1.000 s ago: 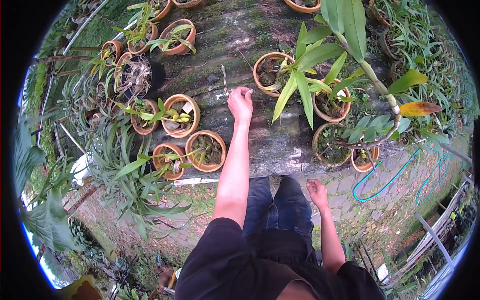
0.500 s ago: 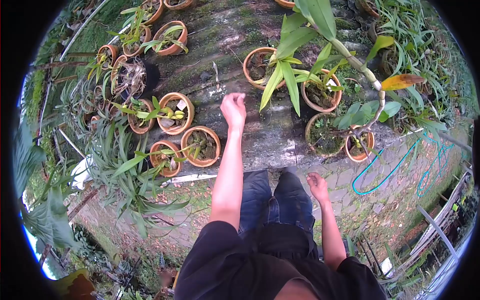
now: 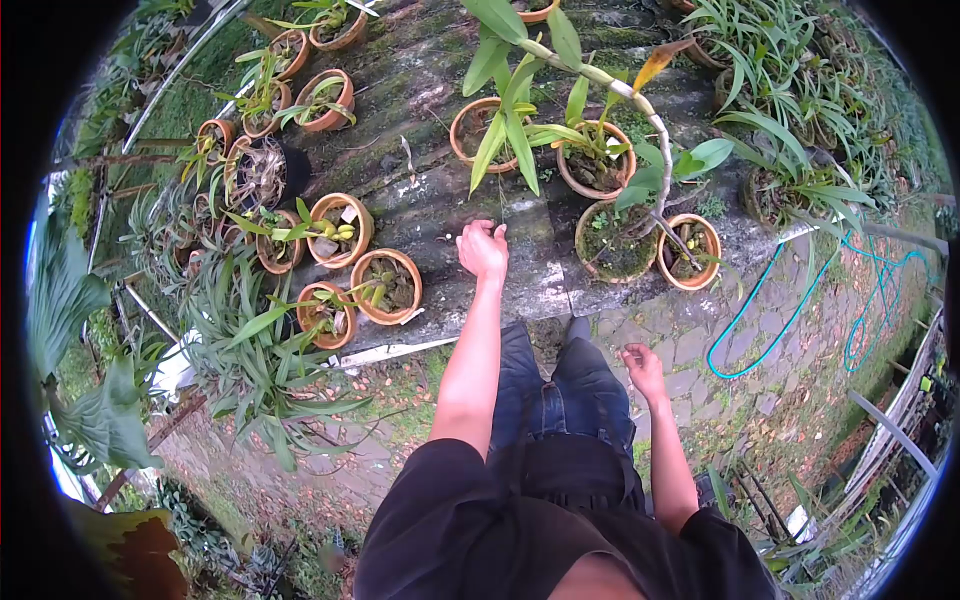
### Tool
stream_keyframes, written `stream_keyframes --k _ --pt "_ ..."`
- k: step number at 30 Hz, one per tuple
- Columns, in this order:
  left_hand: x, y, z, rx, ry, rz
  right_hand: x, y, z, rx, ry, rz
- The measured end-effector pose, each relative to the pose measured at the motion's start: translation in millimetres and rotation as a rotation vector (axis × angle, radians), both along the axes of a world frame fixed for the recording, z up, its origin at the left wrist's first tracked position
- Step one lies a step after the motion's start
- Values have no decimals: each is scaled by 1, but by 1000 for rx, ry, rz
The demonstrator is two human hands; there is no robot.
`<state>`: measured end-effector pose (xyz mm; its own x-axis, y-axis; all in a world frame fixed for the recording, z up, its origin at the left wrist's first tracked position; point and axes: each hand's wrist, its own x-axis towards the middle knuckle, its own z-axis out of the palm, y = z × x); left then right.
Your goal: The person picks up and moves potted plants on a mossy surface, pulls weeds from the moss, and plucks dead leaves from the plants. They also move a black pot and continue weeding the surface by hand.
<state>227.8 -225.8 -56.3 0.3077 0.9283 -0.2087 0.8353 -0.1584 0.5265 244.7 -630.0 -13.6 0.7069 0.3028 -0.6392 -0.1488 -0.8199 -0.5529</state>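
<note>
My left hand [image 3: 483, 250] is held out over the near part of the weathered bench [image 3: 440, 205], its fingers curled inward. Whatever is between those fingers, if anything, is too small to make out. To its left stands a clay pot [image 3: 387, 287] with a small plant, and beyond the hand is another clay pot [image 3: 483, 135] with long green leaves. My right hand [image 3: 643, 370] hangs beside my leg, past the bench's front edge, fingers loosely bent and apart with no object visible in them.
A long bare cane [image 3: 650, 110] with an orange leaf [image 3: 662, 65] arches over the right-hand pots. A mossy pot [image 3: 615, 245] stands near the front edge. Several potted plants line the left. A teal hose [image 3: 745, 372] lies on the stone paving [image 3: 690, 345].
The head view has shifted, so the pots and arching cane appear further left. My left hand has moved right and slightly back toward me. My right hand still hangs by my side.
</note>
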Motion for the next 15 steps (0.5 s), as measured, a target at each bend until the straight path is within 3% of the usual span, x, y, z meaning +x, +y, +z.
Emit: stream_keyframes --k 5,7,9,11,12,14,15 --pt "5 -5 -5 -17 68 30 -4 -31 9 -66 -8 -18" --pt "-3 -9 4 -11 -93 5 -5 -39 11 -64 -24 -34" --pt "-13 -27 29 -255 -286 -17 -4 -45 12 -65 -26 -70" --pt "-23 -63 60 -415 -427 -317 -5 -51 6 -46 -26 -84" --pt "-32 -84 63 -662 -470 -433 -5 -54 2 -35 -26 -90" --pt "-39 -116 63 -814 -390 -569 -5 -57 -6 12 -16 -113" --pt "-39 -127 61 -711 -277 -590 -4 -58 -7 38 -16 -122"
